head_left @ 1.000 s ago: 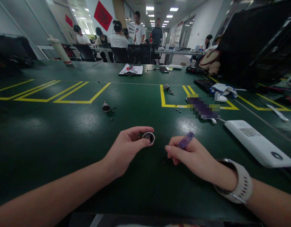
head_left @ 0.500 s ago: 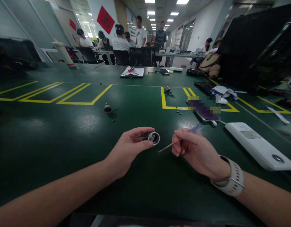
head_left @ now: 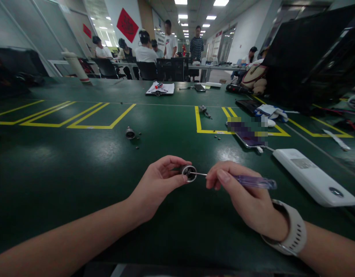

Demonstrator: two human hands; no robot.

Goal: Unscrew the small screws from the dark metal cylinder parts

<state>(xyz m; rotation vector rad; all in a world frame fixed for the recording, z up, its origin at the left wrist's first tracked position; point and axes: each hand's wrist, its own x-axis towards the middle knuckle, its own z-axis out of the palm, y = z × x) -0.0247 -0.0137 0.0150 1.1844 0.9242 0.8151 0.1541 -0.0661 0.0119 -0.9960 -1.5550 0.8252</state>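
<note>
My left hand [head_left: 160, 182] pinches a small round metal housing [head_left: 194, 168] between thumb and fingers, its open end turned to the right. Closed around a screwdriver with a clear purplish handle [head_left: 256, 182] is my right hand [head_left: 237, 188]. The screwdriver's thin shaft lies nearly level, and its tip reaches inside the housing; what it touches there is too small to make out. Farther left on the green table [head_left: 79, 177] sits another metal housing [head_left: 130, 133] with several tiny parts [head_left: 137, 147] beside it. A metal piece with a thin end [head_left: 205, 112] lies inside the yellow tape.
To the right are a white power bank [head_left: 312, 177] and a phone [head_left: 248, 134] joined by a cable. Small nuts or screws [head_left: 219, 138] lie left of the phone. A clipboard with paper [head_left: 160, 88] rests at the back. People [head_left: 147, 50] are in the background.
My right hand has swung the screwdriver from pointing down-left beside the housing to nearly level, its tip now inside the opening. My left hand keeps its hold, almost unmoved.
</note>
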